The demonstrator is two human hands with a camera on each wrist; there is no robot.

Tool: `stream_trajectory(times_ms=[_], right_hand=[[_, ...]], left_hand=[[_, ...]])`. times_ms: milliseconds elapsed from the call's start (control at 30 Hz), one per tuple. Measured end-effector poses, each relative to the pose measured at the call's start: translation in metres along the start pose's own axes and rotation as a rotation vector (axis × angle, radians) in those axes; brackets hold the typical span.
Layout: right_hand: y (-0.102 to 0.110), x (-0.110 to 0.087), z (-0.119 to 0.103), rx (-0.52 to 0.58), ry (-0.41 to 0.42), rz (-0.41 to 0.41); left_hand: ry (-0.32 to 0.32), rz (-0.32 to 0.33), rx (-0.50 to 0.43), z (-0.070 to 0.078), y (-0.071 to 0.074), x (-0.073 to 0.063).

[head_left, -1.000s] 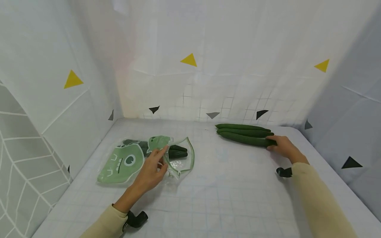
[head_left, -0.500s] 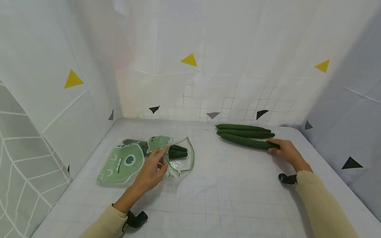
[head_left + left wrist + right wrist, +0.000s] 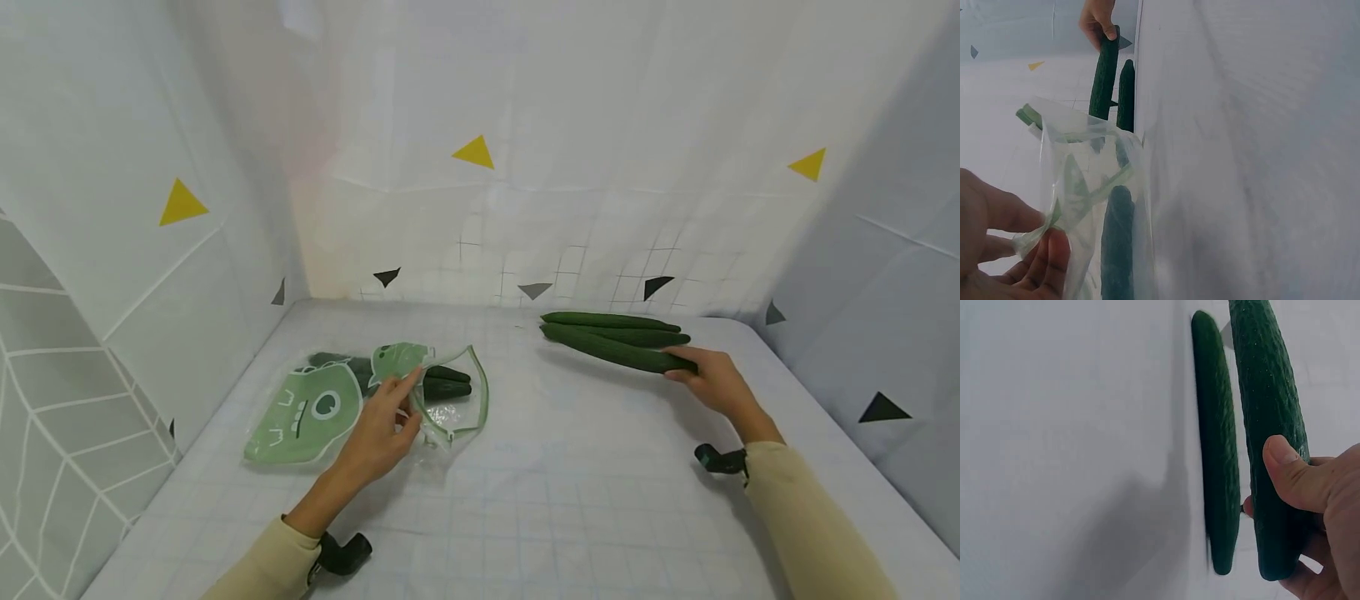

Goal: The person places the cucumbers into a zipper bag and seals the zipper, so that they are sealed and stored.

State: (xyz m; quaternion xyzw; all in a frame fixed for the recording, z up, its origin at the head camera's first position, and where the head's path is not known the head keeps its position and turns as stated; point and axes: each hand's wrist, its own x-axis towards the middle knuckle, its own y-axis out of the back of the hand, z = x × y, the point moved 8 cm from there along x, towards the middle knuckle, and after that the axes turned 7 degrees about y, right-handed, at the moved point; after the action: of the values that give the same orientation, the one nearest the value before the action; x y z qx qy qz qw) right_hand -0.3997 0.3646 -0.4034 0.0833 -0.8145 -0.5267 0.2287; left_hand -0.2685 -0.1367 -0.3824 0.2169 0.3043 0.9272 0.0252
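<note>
My right hand (image 3: 716, 383) grips a long dark green cucumber (image 3: 618, 351) near its right end, thumb on one side and fingers on the other. In the right wrist view the held cucumber (image 3: 1269, 394) is raised off the table, apart from another cucumber (image 3: 1217, 444). Two more cucumbers lie behind it, the farther cucumber (image 3: 607, 319) at the back. My left hand (image 3: 382, 433) pinches the rim of a clear zip bag (image 3: 303, 417) printed with a green one-eyed monster; its mouth stands open to the right. Inside the bag lie cucumbers (image 3: 1117, 244), their ends showing at the opening.
The table (image 3: 525, 500) has a white gridded cover. White cloth walls with yellow and black triangles rise at the back and both sides. A black wrist camera mount (image 3: 345, 554) sits below the left wrist, another mount (image 3: 720, 458) below the right.
The right hand has lifted the front cucumber slightly off the table; its left end now overlaps the middle one. The left hand and the bag have stayed in place.
</note>
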Motion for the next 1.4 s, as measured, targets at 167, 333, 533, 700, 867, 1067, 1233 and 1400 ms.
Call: stream_trajectory(times_ms=[167, 333, 533, 700, 867, 1067, 1233, 1400], right_hand=[[0.002, -0.002, -0.024, 0.025, 0.021, 0.033], [0.001, -0.003, -0.051, 0.056, 0.102, 0.079], [0.001, -0.003, -0.083, 0.068, 0.226, 0.115], [-0.003, 0.0, -0.099, 0.087, 0.266, 0.093], [-0.008, 0.001, -0.112, 0.106, 0.29, 0.069], [-0.018, 0.003, -0.129, 0.136, 0.327, 0.035], [-0.03, 0.006, -0.141, 0.142, 0.374, 0.023], [-0.044, 0.009, -0.153, 0.168, 0.39, 0.024]], left_hand=[[-0.001, -0.004, 0.0, 0.0, 0.0, 0.0], [-0.009, -0.005, 0.002, 0.001, 0.001, 0.0], [-0.025, -0.008, -0.014, 0.003, 0.001, -0.001], [-0.042, -0.007, -0.027, 0.004, 0.0, -0.001], [-0.051, -0.003, -0.025, 0.004, -0.001, -0.001], [-0.057, 0.003, -0.017, 0.004, -0.001, -0.001], [-0.057, -0.003, -0.022, 0.005, -0.001, -0.001], [-0.051, -0.006, -0.026, 0.005, 0.0, -0.001]])
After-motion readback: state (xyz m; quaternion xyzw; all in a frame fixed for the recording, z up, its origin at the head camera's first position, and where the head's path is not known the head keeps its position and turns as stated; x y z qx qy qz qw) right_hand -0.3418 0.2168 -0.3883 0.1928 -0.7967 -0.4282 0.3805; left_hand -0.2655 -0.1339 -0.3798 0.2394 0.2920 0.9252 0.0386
